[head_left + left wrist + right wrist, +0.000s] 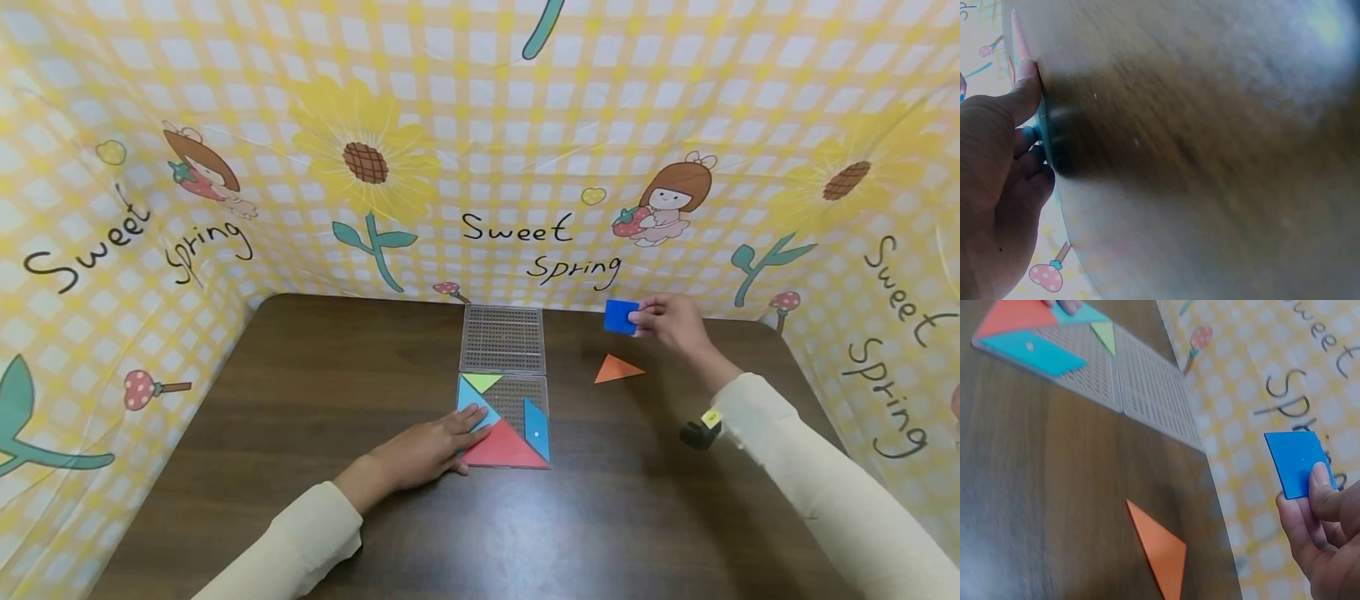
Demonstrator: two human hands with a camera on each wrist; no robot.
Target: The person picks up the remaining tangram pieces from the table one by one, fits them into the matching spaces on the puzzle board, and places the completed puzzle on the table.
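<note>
"How are we holding our left arm point(288, 542)?"

"We are slanting it forward from the left, our left grip point(423, 446) lying palm down, its thumb point(1025, 90) standing apart from the fingers point(465, 422)."

"And how are we holding our right arm point(817, 483)?"

"We are slanting it in from the right, with our right grip point(677, 325) sitting farther forward, pinching, its thumb pressing opposite the fingers."

"Are we bending those fingers?"

"Yes, we are holding them curled."

The dark wood-grain desk point(322, 375) before me
On it lay an open gridded case point(502, 339), an orange triangle point(618, 369) and a small black object point(697, 435).
</note>
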